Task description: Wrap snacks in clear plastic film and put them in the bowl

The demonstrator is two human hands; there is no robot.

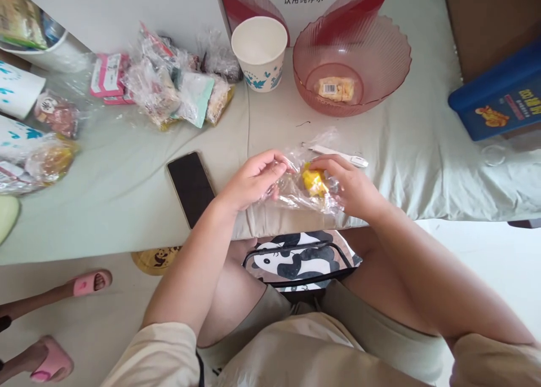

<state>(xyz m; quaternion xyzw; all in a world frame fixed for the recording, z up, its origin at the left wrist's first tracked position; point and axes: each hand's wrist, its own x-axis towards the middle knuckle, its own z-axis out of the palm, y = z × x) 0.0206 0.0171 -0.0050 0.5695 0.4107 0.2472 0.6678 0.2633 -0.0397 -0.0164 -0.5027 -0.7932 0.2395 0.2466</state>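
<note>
A crinkled clear plastic bag (291, 195) lies between my hands near the table's front edge. My left hand (257, 178) pinches the bag's left side, its fingers curled in. At the bag's right end, my right hand (355, 187) is closed round a small yellow packet (314, 181), which shows through or against the clear film. Whether the packet is inside the bag I cannot tell. Just beyond the right hand lies a white slim tool (338, 155), perhaps a cutter. A black phone (191, 184) rests left of my left hand.
A pink ribbed bowl (304, 88) holds one small wrapped snack (337, 89). Beside it stands a paper cup (258, 54). Piled plastic-wrapped snacks (169, 88) lie at the back left. A blue container (499, 105) stands at the right. Another person's pink slippers (53, 359) show on the floor.
</note>
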